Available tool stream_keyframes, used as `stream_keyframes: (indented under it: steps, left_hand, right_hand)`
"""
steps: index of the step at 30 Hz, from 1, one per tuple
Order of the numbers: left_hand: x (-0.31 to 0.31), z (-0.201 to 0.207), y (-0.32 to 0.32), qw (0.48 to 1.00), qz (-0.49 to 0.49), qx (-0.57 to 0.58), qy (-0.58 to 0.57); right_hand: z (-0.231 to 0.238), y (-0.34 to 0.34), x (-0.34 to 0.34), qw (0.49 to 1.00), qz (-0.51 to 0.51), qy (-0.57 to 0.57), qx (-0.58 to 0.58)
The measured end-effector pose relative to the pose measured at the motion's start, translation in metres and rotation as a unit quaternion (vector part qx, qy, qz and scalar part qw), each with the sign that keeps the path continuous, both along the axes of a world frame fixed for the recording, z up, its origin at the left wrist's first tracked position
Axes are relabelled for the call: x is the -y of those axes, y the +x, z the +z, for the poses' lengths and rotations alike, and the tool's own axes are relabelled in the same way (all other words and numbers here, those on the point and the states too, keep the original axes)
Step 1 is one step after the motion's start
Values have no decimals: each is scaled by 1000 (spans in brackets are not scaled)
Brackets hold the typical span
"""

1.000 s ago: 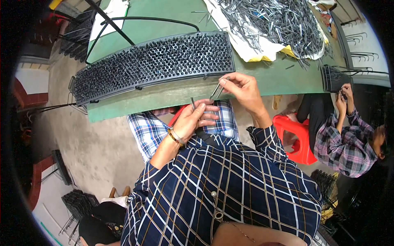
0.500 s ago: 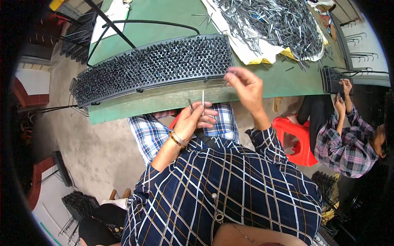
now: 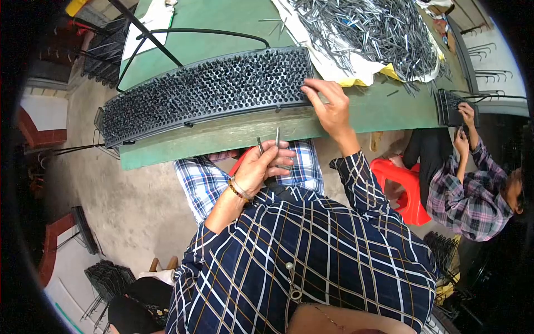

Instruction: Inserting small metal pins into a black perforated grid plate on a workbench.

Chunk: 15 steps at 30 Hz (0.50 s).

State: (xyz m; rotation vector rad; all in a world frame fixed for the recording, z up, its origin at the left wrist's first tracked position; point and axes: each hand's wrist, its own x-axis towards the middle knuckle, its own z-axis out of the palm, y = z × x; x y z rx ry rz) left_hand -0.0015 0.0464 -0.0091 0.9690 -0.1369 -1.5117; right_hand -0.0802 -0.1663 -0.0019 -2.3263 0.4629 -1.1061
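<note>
My left hand (image 3: 257, 167) is held palm up before the table edge, with thin dark metal pins (image 3: 278, 136) standing up between its fingers. My right hand (image 3: 332, 108) is at the right end of a long, curved black rack (image 3: 206, 86). Its thumb and forefinger are pinched at the rack's rim, and whatever is between them is hidden. The rack is packed with rows of small upright dark tubes or pins. Behind my right hand, a big heap of similar grey-black pins (image 3: 375, 39) lies on a white and yellow sheet (image 3: 347, 79).
Black bent rods (image 3: 208, 30) rise behind the rack on the green table (image 3: 384, 114). At the right, a co-worker in a checked shirt (image 3: 473, 200) handles a smaller black rack (image 3: 453, 108), beside a red stool (image 3: 409, 192). Another person (image 3: 136, 312) is at the lower left.
My right hand has moved up and slightly left, from in front of the rack to its right end; the pin seen in its fingers is no longer visible. My left hand stays nearly in place.
</note>
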Motion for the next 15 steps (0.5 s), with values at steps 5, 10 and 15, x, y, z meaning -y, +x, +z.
stream_keyframes:
  steps: [5,10,15]
  left_hand:
    - [1,3,1,999,15,6,30]
    - [3,5,1,999,23,13,24]
    - [4,5,-3,999,19,41,24]
  right_hand:
    - [4,2,-9,996,-12,-86,-22]
    - [7,-10,-33,998,48,31,-4]
    - [8,-15,-68,882,151,428,-125]
